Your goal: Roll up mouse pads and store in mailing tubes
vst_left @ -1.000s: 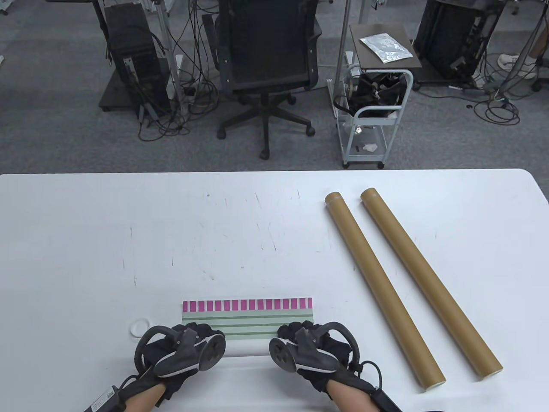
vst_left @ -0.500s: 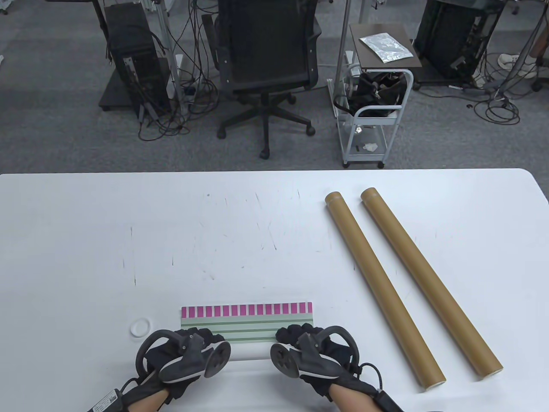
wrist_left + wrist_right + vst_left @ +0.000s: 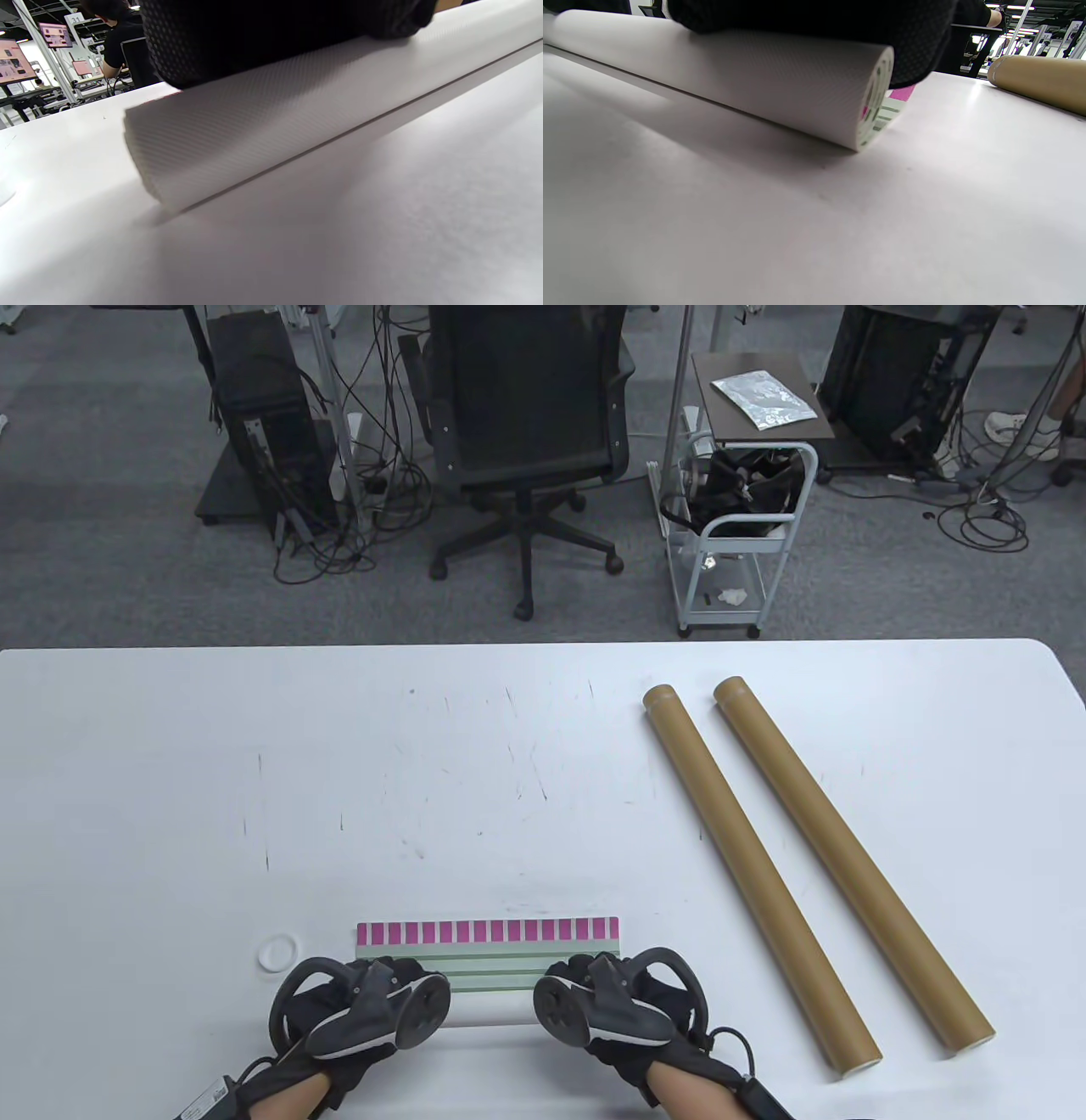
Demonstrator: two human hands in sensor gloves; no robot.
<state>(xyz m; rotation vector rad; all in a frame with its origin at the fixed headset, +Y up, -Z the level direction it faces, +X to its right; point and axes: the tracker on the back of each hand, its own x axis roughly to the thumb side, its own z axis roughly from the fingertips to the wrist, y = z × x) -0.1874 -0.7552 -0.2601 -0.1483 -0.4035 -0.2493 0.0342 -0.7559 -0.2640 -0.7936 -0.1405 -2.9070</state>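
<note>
Mouse pad (image 3: 488, 963) part-rolled, mailing tubes (image 3: 758, 879) alongside

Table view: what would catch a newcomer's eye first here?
Near the front edge, the left hand and right hand rest on a partly rolled mouse pad, whose pink-striped end lies flat. To its right, two brown mailing tubes lie side by side, slanted.

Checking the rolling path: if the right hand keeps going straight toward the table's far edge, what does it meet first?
The right hand first meets the mouse pad's flat unrolled strip; beyond it the table looks bare.
</note>
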